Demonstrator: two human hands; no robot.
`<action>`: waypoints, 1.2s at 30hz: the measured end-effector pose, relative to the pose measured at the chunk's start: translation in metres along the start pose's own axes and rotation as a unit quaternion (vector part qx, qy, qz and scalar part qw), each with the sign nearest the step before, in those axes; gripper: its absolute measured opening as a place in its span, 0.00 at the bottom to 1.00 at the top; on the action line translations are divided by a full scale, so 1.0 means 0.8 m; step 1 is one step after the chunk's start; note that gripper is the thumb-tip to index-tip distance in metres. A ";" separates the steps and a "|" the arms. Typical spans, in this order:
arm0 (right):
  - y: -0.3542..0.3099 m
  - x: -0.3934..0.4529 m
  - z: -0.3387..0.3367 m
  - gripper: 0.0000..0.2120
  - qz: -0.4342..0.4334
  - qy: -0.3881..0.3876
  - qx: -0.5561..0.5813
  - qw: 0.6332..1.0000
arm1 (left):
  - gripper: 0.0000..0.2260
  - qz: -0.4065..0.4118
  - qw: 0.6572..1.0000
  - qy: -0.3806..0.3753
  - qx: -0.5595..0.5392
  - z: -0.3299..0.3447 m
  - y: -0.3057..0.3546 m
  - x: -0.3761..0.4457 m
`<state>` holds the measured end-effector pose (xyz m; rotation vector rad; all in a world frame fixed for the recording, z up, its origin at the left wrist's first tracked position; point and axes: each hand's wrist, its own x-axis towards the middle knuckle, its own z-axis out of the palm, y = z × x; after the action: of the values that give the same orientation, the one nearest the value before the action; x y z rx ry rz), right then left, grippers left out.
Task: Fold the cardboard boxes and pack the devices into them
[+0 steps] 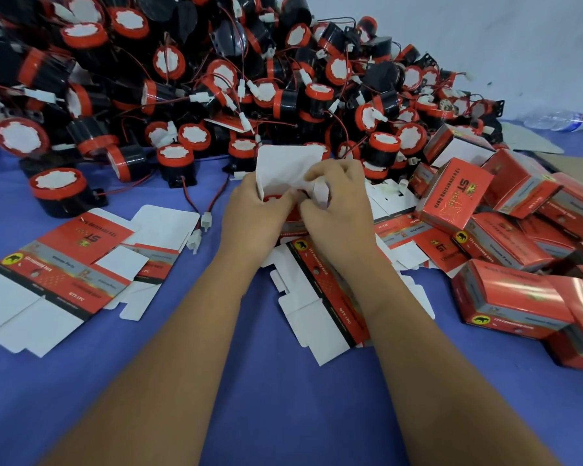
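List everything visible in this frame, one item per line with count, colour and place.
Devices: large heap, black and red with white faces, far side.
Closed boxes: many, red, right side.
Flat boxes: several, red and white, left and centre.
Box being folded: one, white inside, centre.
Plastic bottle: one, clear, far right.
Table cloth: blue.
Left hand: grips the box.
Right hand: fingers curled on a flap.

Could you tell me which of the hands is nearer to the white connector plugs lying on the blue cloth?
Left. The left hand grips the box just right of the connector plugs, while the right hand sits farther right, beyond the left hand.
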<state>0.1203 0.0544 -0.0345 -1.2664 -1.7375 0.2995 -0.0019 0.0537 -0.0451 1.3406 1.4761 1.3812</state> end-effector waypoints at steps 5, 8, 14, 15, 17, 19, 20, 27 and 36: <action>-0.007 0.002 -0.009 0.13 0.087 0.086 0.138 0.983 | 0.28 -0.019 0.989 0.029 0.145 -0.001 0.002 0.004; -0.006 0.003 -0.011 0.12 0.091 0.039 0.130 0.987 | 0.20 0.009 0.992 0.033 0.120 -0.002 0.001 0.000; -0.004 0.002 -0.003 0.12 0.107 -0.034 0.100 0.989 | 0.22 -0.119 0.986 0.030 -0.109 -0.007 0.015 -0.006; -0.003 0.003 -0.003 0.12 0.113 -0.039 0.099 0.988 | 0.23 -0.111 0.988 0.024 -0.101 -0.009 0.014 -0.006; -0.001 0.004 -0.003 0.12 0.122 -0.045 0.102 0.986 | 0.18 -0.071 0.995 -0.001 -0.063 -0.011 0.011 -0.005; -0.002 0.003 -0.002 0.12 0.127 -0.043 0.105 0.985 | 0.12 -0.043 0.998 -0.031 -0.028 -0.014 0.008 -0.005; -0.002 0.003 -0.002 0.14 0.125 -0.039 0.105 0.986 | 0.10 -0.025 0.999 -0.036 -0.003 -0.015 0.004 -0.004; 0.003 0.007 -0.006 0.20 0.094 -0.033 0.080 0.992 | 0.16 0.050 0.996 0.057 -0.037 -0.012 -0.010 0.003; 0.011 0.008 -0.006 0.09 0.055 -0.034 0.008 0.998 | 0.09 -0.003 0.991 0.002 -0.137 -0.018 -0.003 0.008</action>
<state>0.1290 0.0625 -0.0344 -1.3557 -1.7227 0.4244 -0.0175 0.0568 -0.0436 1.1571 1.2389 1.5216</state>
